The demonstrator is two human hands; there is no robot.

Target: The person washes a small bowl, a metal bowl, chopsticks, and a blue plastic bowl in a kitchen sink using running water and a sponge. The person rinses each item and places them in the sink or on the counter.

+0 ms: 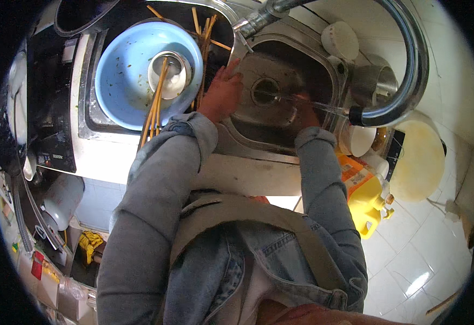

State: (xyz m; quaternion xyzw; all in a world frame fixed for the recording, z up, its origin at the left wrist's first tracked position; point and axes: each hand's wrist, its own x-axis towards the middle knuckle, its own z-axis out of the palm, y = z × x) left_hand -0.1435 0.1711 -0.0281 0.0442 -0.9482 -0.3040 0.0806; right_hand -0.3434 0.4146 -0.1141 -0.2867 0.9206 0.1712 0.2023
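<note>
My left hand [222, 95] is over the rim between the two sink basins, with its fingers slightly apart and nothing visible in it. Just beyond its fingertips is the metal tap lever [243, 42]. My right hand [306, 109] reaches into the right stainless steel basin [271, 67], dim and partly in shadow, so its fingers are unclear. A thin stream of water [322, 106] runs from the curved tap spout [355, 116] past that hand towards the drain [265, 92]. Left of my left hand, a light blue plastic basin [129, 91] holds a white enamel mug [168, 91] and chopsticks [153, 113].
More chopsticks [206, 38] lie in the left sink basin behind the blue one. An induction cooker [52, 122] stands at far left. Right of the sink are a white bowl [340, 40], a metal pot [373, 83], a yellow oil jug [364, 203] and a round cutting board [417, 162].
</note>
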